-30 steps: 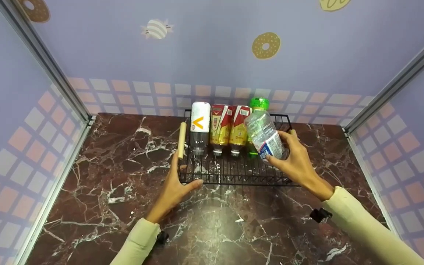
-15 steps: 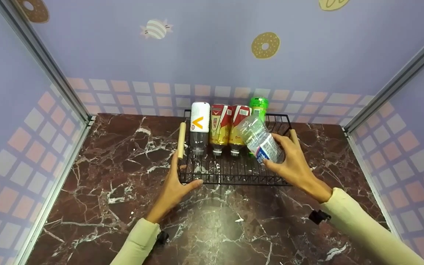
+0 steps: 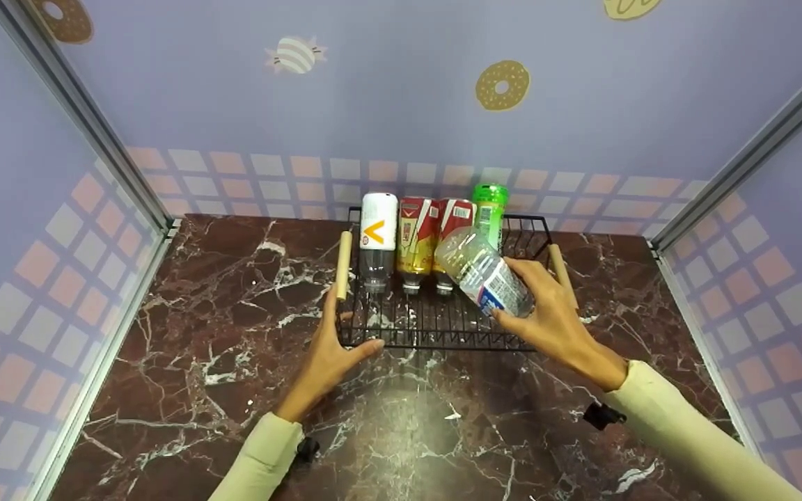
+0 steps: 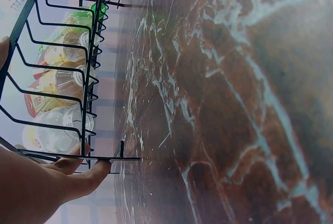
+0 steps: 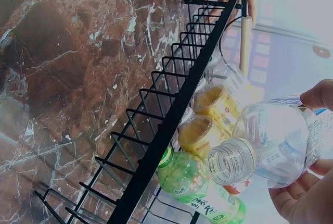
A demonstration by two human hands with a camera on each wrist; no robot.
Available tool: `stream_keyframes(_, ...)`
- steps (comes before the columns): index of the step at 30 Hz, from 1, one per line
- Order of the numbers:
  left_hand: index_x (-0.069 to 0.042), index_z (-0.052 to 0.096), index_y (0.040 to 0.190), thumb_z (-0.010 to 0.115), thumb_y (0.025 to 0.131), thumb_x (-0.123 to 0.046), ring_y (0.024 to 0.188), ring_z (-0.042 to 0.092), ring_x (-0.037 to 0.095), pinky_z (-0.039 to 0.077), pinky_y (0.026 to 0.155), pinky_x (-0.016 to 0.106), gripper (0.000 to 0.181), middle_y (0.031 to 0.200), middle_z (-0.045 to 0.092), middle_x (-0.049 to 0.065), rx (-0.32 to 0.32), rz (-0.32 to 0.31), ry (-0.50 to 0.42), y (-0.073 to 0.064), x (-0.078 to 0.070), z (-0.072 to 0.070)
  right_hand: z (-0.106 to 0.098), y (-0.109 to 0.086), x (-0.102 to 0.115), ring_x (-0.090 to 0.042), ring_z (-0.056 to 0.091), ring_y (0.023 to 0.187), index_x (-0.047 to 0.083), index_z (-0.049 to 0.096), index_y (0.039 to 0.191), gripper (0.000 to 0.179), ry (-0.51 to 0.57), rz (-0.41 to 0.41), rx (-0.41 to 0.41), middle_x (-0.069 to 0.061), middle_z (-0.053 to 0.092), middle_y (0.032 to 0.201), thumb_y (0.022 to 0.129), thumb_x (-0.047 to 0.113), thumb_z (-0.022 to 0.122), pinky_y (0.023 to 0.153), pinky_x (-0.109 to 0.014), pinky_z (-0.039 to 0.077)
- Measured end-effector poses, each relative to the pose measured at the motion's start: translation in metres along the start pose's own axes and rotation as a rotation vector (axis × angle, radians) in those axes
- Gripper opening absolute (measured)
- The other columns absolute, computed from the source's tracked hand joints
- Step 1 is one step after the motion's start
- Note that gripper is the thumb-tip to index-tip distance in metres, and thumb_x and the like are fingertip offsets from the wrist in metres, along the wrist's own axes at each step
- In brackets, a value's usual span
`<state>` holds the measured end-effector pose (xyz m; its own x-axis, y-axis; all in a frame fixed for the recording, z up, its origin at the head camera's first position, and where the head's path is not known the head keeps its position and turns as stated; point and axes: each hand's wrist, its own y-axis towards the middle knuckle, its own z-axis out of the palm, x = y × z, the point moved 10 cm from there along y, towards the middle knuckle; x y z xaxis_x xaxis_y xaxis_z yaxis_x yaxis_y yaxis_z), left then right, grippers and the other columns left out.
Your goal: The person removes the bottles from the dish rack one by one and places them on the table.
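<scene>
My right hand (image 3: 547, 313) holds a clear plastic bottle (image 3: 474, 261) with a blue and white label, tilted above the right half of a black wire basket (image 3: 429, 347). In the right wrist view its uncapped neck (image 5: 231, 161) points away from my palm. My left hand (image 3: 324, 358) grips the basket's front left corner, thumb by the front rim. Inside stand a white-labelled bottle (image 3: 379, 221), two red-and-yellow bottles (image 3: 418, 233) and a green bottle (image 3: 490, 205), side by side at the back. The held bottle partly hides the second red-and-yellow one and the green one.
Wooden handles, left (image 3: 344, 264) and right (image 3: 562, 275), are fixed to the basket's sides. It sits on a dark red marbled tabletop (image 3: 401, 424), against a purple back wall (image 3: 401, 104). Side panels stand left and right.
My right hand has moved a little left and toward me with the clear bottle, uncovering more of the green bottle and the right handle. My left hand and the basket stay put.
</scene>
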<state>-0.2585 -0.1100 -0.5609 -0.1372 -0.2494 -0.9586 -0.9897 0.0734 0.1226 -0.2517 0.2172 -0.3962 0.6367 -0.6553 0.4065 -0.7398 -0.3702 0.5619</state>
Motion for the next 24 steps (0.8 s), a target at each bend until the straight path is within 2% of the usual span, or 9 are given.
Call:
stream_keyframes(2,-0.023,0.006,0.179,0.100,0.082,-0.035,0.146,0.051,0.050,0.041,0.117,0.078,0.136,0.157,0.049,0.037,0.004,-0.007,-0.001,0.000,0.000,0.000,0.000,-0.001,0.001,-0.041,0.066,0.131,-0.006,0.061,0.147,0.079,0.005,0.014,0.004,-0.021,0.071,0.135,0.078,0.016,0.092,0.138,-0.059,0.002)
stream_keyframes(4,-0.024,0.005,0.179,0.100,0.082,-0.037,0.146,0.051,0.050,0.040,0.117,0.079,0.136,0.158,0.048,0.037,0.007,-0.014,0.001,-0.001,0.000,0.001,0.002,-0.002,0.001,-0.040,0.066,0.129,-0.006,0.061,0.149,0.079,0.031,0.039,0.022,-0.021,0.069,0.137,0.078,0.014,0.091,0.135,-0.056,0.024)
stream_keyframes(6,-0.025,0.005,0.179,0.100,0.082,-0.039,0.147,0.051,0.048,0.039,0.117,0.079,0.137,0.159,0.048,0.036,0.009,-0.021,0.002,-0.002,0.000,0.001,0.005,-0.003,0.000,-0.037,0.066,0.125,-0.006,0.059,0.151,0.080,0.067,0.066,0.042,-0.021,0.066,0.138,0.079,0.011,0.090,0.121,-0.050,0.047)
stream_keyframes(8,-0.026,0.005,0.179,0.100,0.082,-0.038,0.147,0.051,0.047,0.038,0.118,0.079,0.136,0.159,0.048,0.036,0.010,-0.022,0.004,-0.002,0.000,0.001,0.008,-0.005,0.001,-0.031,0.065,0.118,-0.006,0.057,0.153,0.081,0.109,0.087,0.060,-0.021,0.064,0.139,0.080,0.006,0.089,0.100,-0.040,0.061)
stream_keyframes(9,-0.026,0.005,0.179,0.100,0.082,-0.036,0.147,0.052,0.047,0.038,0.118,0.079,0.136,0.159,0.048,0.036,0.009,-0.024,0.006,-0.002,0.000,0.001,0.009,-0.006,0.002,-0.029,0.065,0.115,-0.006,0.056,0.153,0.081,0.124,0.091,0.072,-0.021,0.063,0.140,0.080,0.005,0.089,0.092,-0.037,0.063)
stream_keyframes(11,-0.026,0.005,0.179,0.100,0.083,-0.032,0.147,0.052,0.047,0.038,0.118,0.079,0.135,0.160,0.048,0.036,0.009,-0.019,0.006,-0.002,-0.001,0.001,0.011,-0.007,0.003,-0.026,0.065,0.114,-0.005,0.055,0.155,0.082,0.142,0.098,0.084,-0.021,0.062,0.141,0.080,0.003,0.088,0.089,-0.034,0.064)
stream_keyframes(17,-0.025,0.006,0.179,0.099,0.084,-0.027,0.145,0.053,0.049,0.042,0.116,0.077,0.133,0.158,0.049,0.037,0.006,-0.008,0.001,-0.002,-0.002,0.001,0.014,-0.009,0.010,-0.026,0.066,0.120,-0.004,0.053,0.158,0.084,0.148,0.093,0.102,-0.018,0.063,0.145,0.082,0.002,0.088,0.099,-0.035,0.063)
stream_keyframes(24,-0.025,0.007,0.179,0.099,0.084,-0.032,0.144,0.054,0.048,0.045,0.115,0.076,0.133,0.156,0.051,0.035,0.003,-0.008,0.009,-0.001,0.001,0.000,0.018,-0.010,0.019,-0.032,0.067,0.125,-0.008,0.056,0.154,0.081,0.142,0.060,0.129,-0.021,0.063,0.145,0.081,0.003,0.090,0.107,-0.045,0.060)
